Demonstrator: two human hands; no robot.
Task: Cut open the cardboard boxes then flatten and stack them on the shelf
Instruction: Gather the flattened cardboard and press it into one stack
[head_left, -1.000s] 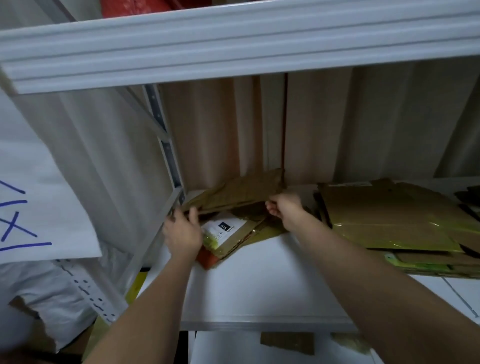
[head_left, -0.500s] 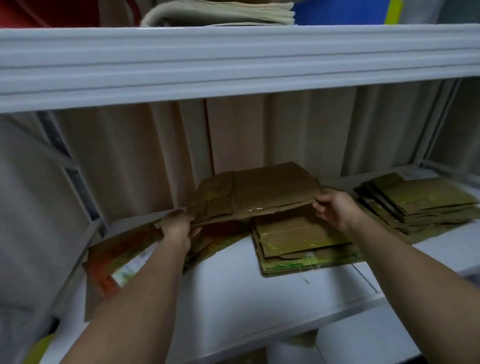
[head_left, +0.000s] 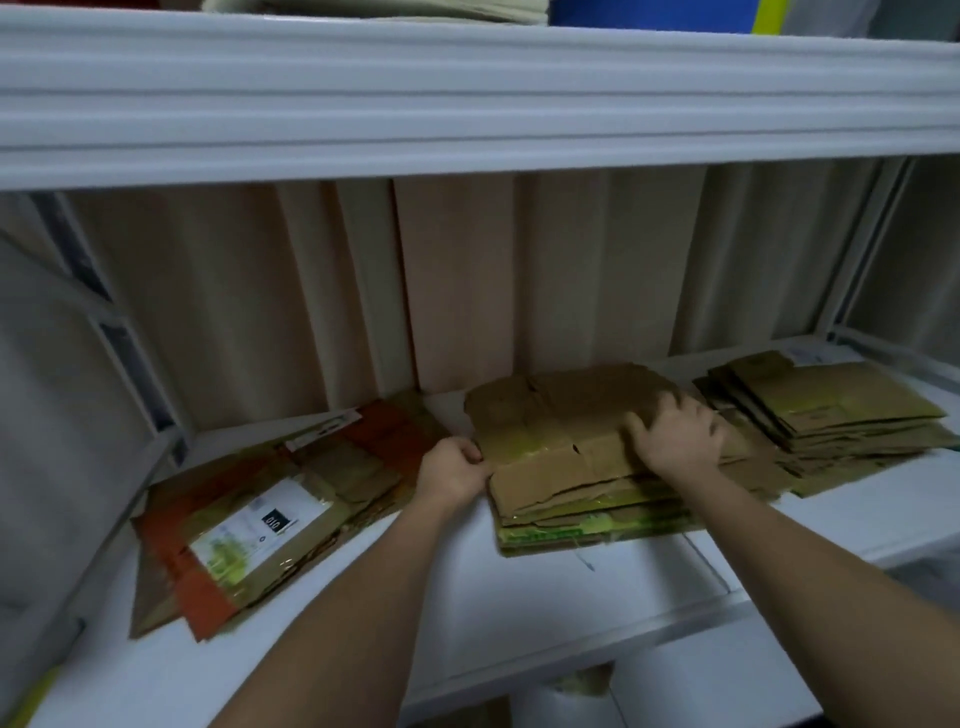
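Observation:
A flattened brown cardboard box (head_left: 556, 431) lies on top of the middle stack (head_left: 582, 525) of flattened boxes on the white shelf (head_left: 519, 597). My left hand (head_left: 452, 473) grips the left edge of that top box. Spread fingers of my right hand (head_left: 675, 436) press down on its right part. A second pile of flattened cartons, orange and brown with a white label (head_left: 260, 525), lies at the shelf's left. A third stack (head_left: 831, 410) sits at the right.
The white beam of the upper shelf (head_left: 467, 93) hangs low across the top of the view, with folded things on it. Beige curtain-like folds (head_left: 467, 286) close the back. Metal uprights stand at the left (head_left: 119, 358) and the right (head_left: 857, 260).
The flattened box I held up over the left pile has been carried right and laid on the middle stack. My right hand went from gripping its edge to pressing flat on it.

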